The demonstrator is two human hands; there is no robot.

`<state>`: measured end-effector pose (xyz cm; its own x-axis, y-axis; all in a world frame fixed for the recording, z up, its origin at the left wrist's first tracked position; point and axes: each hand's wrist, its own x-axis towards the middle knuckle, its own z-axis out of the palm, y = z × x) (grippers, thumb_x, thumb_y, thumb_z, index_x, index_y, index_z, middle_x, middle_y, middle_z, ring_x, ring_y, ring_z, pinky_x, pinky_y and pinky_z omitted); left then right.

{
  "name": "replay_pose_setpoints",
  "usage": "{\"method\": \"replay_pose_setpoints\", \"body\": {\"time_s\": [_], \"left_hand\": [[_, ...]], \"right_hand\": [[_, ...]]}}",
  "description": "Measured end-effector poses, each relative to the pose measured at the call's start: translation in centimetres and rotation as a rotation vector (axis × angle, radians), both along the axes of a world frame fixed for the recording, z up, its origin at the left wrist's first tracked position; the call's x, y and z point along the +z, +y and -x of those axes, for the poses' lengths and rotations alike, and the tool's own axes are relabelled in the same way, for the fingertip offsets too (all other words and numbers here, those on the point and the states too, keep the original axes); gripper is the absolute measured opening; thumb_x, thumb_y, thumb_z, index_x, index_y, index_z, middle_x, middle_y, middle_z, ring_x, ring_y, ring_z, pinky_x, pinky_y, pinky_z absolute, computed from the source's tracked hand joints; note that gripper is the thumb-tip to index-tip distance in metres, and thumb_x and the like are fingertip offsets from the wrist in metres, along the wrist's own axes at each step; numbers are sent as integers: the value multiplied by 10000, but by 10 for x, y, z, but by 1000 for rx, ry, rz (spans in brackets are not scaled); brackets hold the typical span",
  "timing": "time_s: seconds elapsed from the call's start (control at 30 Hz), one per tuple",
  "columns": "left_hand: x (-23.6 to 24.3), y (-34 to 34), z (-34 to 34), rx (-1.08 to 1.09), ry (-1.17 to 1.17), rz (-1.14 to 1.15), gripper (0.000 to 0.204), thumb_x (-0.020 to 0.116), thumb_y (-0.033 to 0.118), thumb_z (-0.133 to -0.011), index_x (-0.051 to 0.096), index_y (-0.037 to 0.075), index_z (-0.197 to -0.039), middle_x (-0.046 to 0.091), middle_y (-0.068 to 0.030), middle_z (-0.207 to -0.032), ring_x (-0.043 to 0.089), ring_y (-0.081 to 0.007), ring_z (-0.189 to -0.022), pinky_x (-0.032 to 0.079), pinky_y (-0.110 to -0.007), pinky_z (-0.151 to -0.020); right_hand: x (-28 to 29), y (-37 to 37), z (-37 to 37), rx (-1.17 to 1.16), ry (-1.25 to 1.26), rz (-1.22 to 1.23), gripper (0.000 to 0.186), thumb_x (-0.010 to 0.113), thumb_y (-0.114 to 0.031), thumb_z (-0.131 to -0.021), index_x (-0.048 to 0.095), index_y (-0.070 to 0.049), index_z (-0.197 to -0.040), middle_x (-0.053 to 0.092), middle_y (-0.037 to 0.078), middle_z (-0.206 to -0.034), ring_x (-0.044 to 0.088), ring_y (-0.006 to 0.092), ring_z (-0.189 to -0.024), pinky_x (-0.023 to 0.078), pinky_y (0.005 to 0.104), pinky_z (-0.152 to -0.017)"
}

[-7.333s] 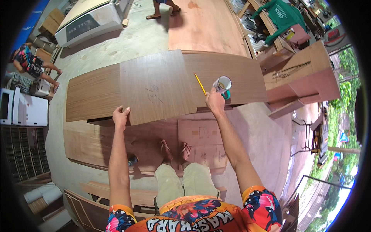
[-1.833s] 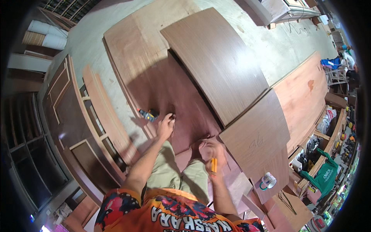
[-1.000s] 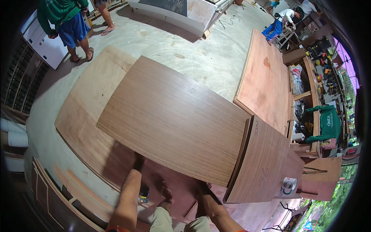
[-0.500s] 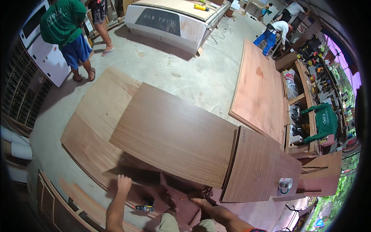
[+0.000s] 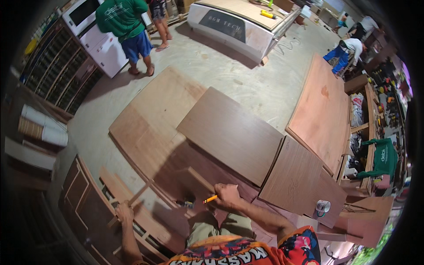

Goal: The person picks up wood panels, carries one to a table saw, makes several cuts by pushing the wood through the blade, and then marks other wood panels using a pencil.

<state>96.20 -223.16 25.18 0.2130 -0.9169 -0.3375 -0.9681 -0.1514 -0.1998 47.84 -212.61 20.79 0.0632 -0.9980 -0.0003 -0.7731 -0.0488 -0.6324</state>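
Note:
My left hand (image 5: 124,212) is closed around a thin wooden strip (image 5: 142,191), which slants up and right from my fist. Beneath it lies a stack of narrow boards and frames (image 5: 112,187). In front of my lap, my right hand (image 5: 227,195) is closed on a yellow-orange pencil (image 5: 210,199) pointing left. A small board (image 5: 193,182) stands on edge beside the right hand; whether those fingers also grip it, I cannot tell. Farther off, a brown wood-grain panel (image 5: 232,134) lies over a larger plywood sheet (image 5: 152,106).
A power drill (image 5: 186,204) lies low near my knees. Lettered brown panels (image 5: 291,170) and a white mug (image 5: 323,206) are on the right. Beyond lie a reddish plywood stack (image 5: 320,115) and a white machine (image 5: 229,31). A person in green (image 5: 122,20) stands far left.
My left hand has left the small dark board and moved left, where it now grips a wooden strip. My right hand has risen from near my foot with the pencil. The view has turned.

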Motion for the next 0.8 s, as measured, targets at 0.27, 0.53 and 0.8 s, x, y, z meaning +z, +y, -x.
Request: {"method": "replay_pose_setpoints", "body": {"time_s": [0.27,0.53,0.8], "left_hand": [[62,100,-20,492,138,212,382,856,172,-790,753,96,-1151,742,-191,-1152,701,-402,-1080,545,-500,-913],[65,173,23,936,119,168,598,919,189,-734,716,96,-1288,706,-155,-1298,691,-331,-1167,553,-458,-977],[42,219,60,1113,107,229,542,937,239,-664,762,125,-1164,760,-147,-1143,732,-327,-1055,589,-436,-878]], "right_hand": [[111,-112,98,-57,-223,-171,456,713,-474,-940,659,-31,-848,607,185,-695,559,314,-612,438,439,-605],[113,-193,217,-134,-561,-184,405,752,-351,-954,592,-64,-719,444,-72,-665,394,50,-646,302,296,-565],[78,-223,275,-209,-797,-321,450,706,-418,-990,543,-162,-657,386,-133,-669,297,23,-616,218,284,-548]]}}
